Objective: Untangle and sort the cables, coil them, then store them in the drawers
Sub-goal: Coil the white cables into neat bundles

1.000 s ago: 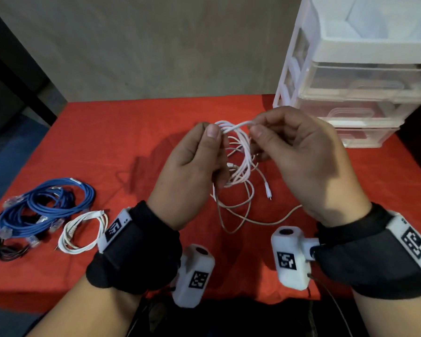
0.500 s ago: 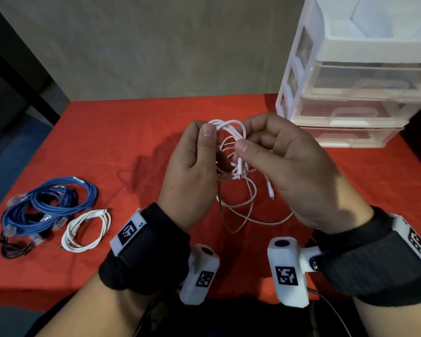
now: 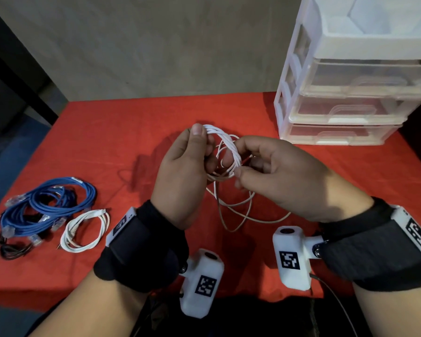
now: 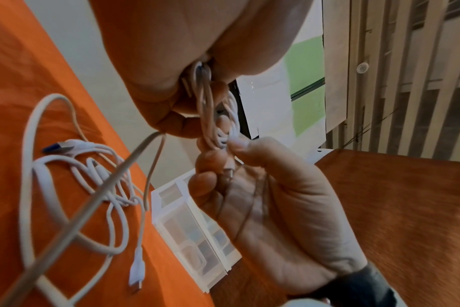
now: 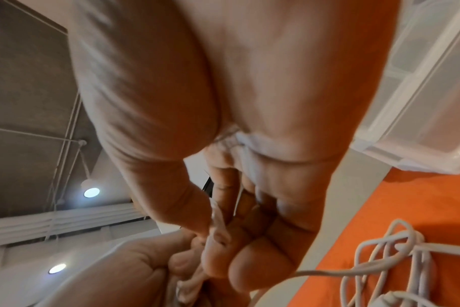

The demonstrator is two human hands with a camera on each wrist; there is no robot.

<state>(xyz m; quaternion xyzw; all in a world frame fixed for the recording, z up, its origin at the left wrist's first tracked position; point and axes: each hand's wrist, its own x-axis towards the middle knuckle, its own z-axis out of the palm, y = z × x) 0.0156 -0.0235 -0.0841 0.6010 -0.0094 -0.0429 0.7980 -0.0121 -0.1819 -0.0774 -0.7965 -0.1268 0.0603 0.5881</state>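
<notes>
A thin white cable (image 3: 229, 149) is wound into a small coil above the red cloth, held between both hands. My left hand (image 3: 200, 142) grips the coil's top left, thumb pressed over the strands. My right hand (image 3: 240, 164) pinches the strands at the coil's lower right; in the left wrist view the right hand (image 4: 230, 149) pinches them between thumb and fingertips, with a plug below the pinch. The cable's loose tail (image 3: 241, 211) droops in loops onto the cloth. The clear drawer unit (image 3: 345, 113) stands at the back right, its drawers closed.
At the left of the red table (image 3: 122, 132) lie blue network cables (image 3: 46, 205), a coiled white cable (image 3: 83, 231) and a black cable (image 3: 10, 250). A loose tangle of white cables (image 4: 92, 187) lies on the cloth under my hands. The table's front edge is close to me.
My right hand has slid from the coil's top down to its lower right side. The left thumb now sits on top of the coil, and the free plug end no longer dangles.
</notes>
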